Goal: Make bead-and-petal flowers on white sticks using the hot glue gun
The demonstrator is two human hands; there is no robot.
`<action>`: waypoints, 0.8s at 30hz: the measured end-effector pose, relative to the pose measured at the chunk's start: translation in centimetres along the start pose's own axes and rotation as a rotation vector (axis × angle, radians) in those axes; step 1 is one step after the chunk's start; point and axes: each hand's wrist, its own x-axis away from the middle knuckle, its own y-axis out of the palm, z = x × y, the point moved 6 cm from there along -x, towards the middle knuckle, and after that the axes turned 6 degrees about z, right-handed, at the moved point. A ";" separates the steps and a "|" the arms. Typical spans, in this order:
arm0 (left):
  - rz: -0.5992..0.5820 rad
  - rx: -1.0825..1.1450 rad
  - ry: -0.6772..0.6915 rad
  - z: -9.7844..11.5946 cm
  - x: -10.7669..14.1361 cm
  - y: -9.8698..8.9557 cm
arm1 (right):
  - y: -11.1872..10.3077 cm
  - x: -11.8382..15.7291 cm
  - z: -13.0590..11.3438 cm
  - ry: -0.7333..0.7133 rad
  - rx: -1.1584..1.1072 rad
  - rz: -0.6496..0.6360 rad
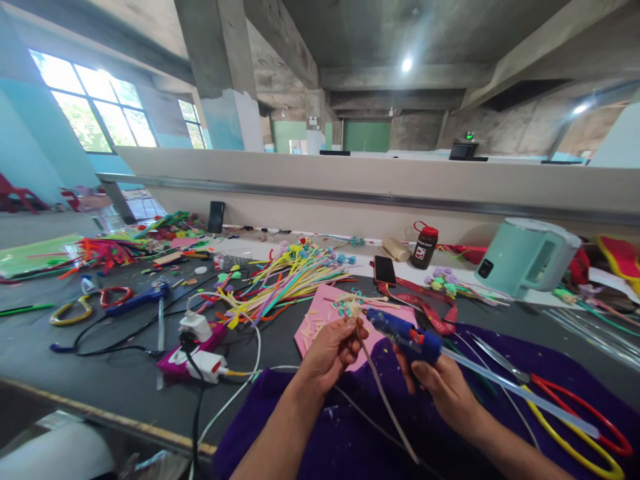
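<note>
Bare forearms (283, 430), left hand (331, 352) pinching a pale stem (384, 389) trailing below it, right hand (445, 387) gripping a blue glue gun (400, 331)

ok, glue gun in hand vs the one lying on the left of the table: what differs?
The held glue gun is gripped in the right hand; the other glue gun lies on the table, unheld. The held one's glue stick slants toward the picture's lower right; the other's points toward the table's near edge. Shared: blue bodies, translucent sticks.
</note>
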 end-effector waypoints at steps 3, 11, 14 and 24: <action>0.000 -0.003 0.011 0.1 0.0 0.0 | 0.1 -0.1 0.0 -0.008 0.050 -0.002; 0.002 -0.012 0.022 0.1 0.0 -0.2 | 0.2 -0.3 -0.5 -0.014 0.095 0.015; -0.008 -0.014 0.035 0.2 0.0 -0.1 | 0.2 -0.3 0.0 0.007 0.094 0.012; 0.000 -0.018 0.019 0.2 0.1 0.0 | 0.1 -0.3 0.3 0.008 0.131 0.003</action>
